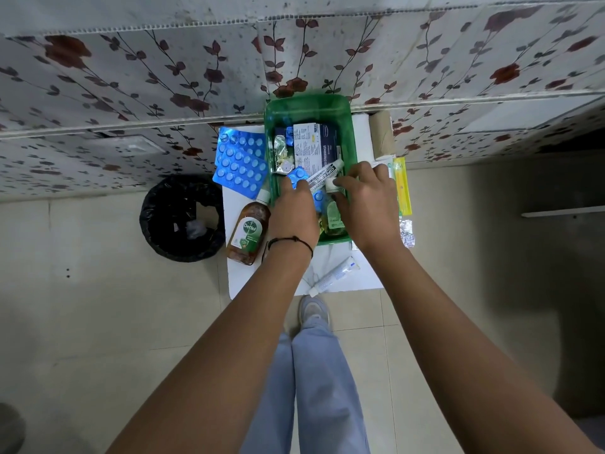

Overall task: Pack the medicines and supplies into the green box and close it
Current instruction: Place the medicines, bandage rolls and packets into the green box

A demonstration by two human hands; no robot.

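Floral wallpaper backs a small white table (pixel 366 276) bearing the green box (pixel 349 139), half filled; the right hand (pixel 366 204) pinches a white tube (pixel 324 176) by its cap over the box; the left hand (pixel 293 211) presses in blue blister strips (pixel 298 175), light, crackly; the Dettol bottle (pixel 248 232) beside looks heavier, best gripped round its body.

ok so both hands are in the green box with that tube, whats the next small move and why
Probably lay the white tube flat among the packed items and let go. The right hand pinches its cap end over the green box, and the left hand rests on blister packs inside. The Dettol bottle and blue blister sheets wait outside.
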